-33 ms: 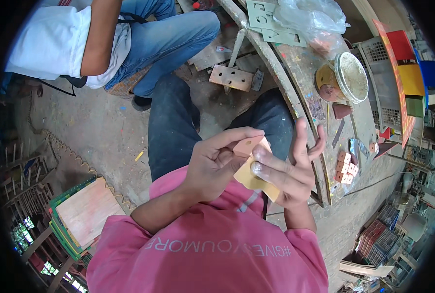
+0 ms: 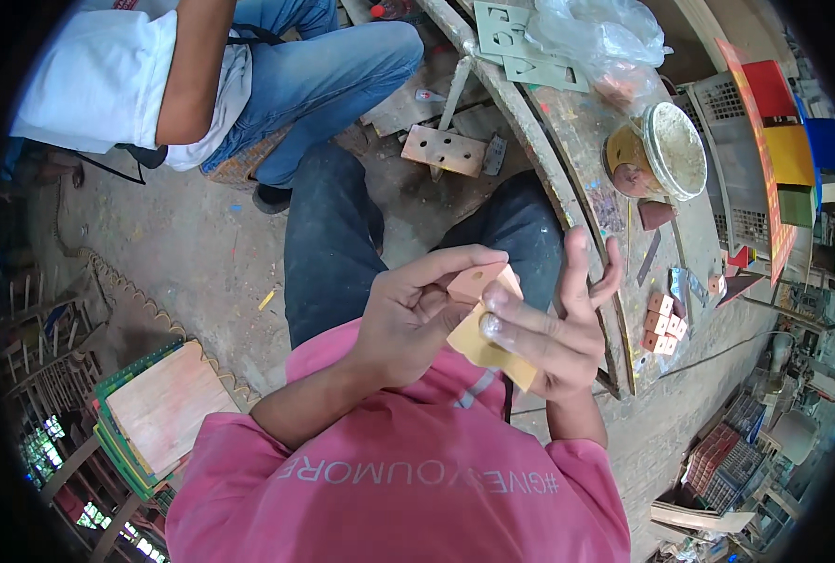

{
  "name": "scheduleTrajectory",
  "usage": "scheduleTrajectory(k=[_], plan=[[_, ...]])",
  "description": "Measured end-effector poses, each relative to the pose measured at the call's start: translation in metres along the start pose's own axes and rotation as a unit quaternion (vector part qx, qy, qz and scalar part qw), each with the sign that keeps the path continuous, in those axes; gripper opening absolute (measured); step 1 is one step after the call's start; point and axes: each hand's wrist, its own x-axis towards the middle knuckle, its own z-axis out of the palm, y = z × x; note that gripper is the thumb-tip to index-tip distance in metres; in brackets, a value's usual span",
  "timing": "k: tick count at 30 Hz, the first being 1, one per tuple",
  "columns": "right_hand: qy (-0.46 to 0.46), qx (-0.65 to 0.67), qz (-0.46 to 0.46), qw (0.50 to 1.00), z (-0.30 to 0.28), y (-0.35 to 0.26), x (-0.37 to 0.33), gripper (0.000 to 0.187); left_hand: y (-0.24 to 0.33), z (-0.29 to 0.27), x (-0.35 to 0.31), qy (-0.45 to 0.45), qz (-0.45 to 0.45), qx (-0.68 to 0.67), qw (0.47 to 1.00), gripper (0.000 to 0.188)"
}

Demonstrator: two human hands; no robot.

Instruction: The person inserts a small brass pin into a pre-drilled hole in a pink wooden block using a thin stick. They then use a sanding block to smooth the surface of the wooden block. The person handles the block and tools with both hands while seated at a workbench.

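Observation:
My left hand point(image 2: 395, 311) pinches a small pinkish wooden block point(image 2: 478, 280) with a round hole in its upper face. Against the block's near side lies a bent piece of yellow sandpaper point(image 2: 498, 358). My right hand point(image 2: 566, 342) grips the sandpaper, its dusty fingertips on top and two other fingers raised away. Both hands are above my lap, close together. The side of the block under the sandpaper is hidden.
To the right, a workbench point(image 2: 614, 211) carries several small drilled blocks point(image 2: 661, 324), a crusted bucket point(image 2: 675, 155), stencils point(image 2: 507, 38) and a plastic bag point(image 2: 596, 38). A person in jeans point(image 2: 342, 75) sits at upper left. Stacked boards point(image 2: 169, 403) stand at lower left.
The yellow sandpaper and the right fingertips have shifted very slightly against the block. The left hand keeps its place.

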Motion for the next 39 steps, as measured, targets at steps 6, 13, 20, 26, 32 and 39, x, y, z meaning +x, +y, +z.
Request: scheduleTrajectory(k=[6, 13, 20, 26, 32, 39], plan=[[-0.02, -0.025, -0.001, 0.999, -0.01, 0.011, 0.005, 0.012, 0.0, -0.005, -0.001, -0.075, 0.05, -0.003, 0.996, 0.04], [-0.017, -0.049, -0.027, 0.998, -0.011, 0.013, 0.016, 0.017, 0.002, -0.007, -0.005, -0.072, -0.002, -0.07, 0.995, 0.046], [-0.035, -0.106, -0.009, 0.994, -0.018, 0.008, 0.02, 0.017, 0.006, -0.008, -0.009, -0.073, 0.047, -0.008, 0.996, 0.049], [0.078, -0.032, 0.035, 0.996, -0.017, 0.018, 0.02, 0.026, 0.009, -0.006, -0.008, -0.063, 0.02, -0.012, 0.998, 0.046], [0.004, 0.004, -0.044, 0.999, -0.013, 0.0, 0.029, 0.014, 0.009, -0.006, -0.006, -0.078, -0.008, -0.042, 0.996, 0.039], [-0.011, 0.025, -0.039, 0.999, -0.022, 0.008, 0.032, 0.015, -0.005, -0.012, -0.008, -0.097, 0.021, -0.053, 0.994, 0.045]])
